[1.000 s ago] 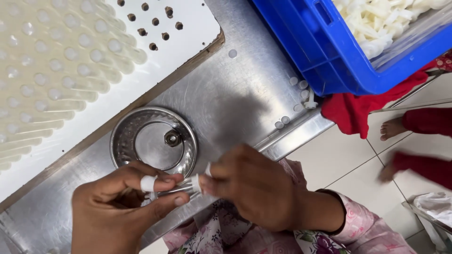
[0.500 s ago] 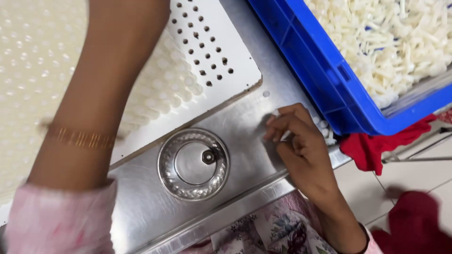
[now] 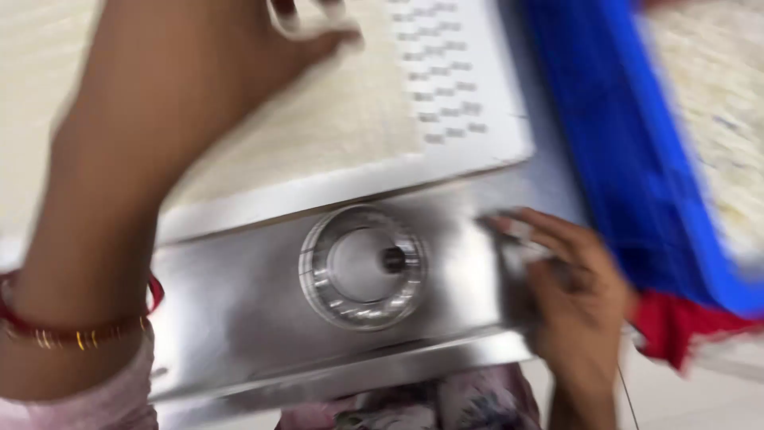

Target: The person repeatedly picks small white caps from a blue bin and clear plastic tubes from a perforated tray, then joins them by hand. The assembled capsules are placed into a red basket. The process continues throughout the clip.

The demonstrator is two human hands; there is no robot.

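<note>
Both hands blur: left hand (image 3: pixel 199 72) spread over white perforated tray (image 3: pixel 469 87), right hand (image 3: pixel 569 295) curled beside blue crate (image 3: pixel 629 159).

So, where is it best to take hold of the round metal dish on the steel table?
Probably grip the round shiny metal dish by its raised outer rim, coming from above. It lies flat and open side up on the steel table, and both hands are clear of it. The small knob inside looks too small to hold.

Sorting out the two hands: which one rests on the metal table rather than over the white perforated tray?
The right hand, fingers on the steel table beside the blue crate.
</note>
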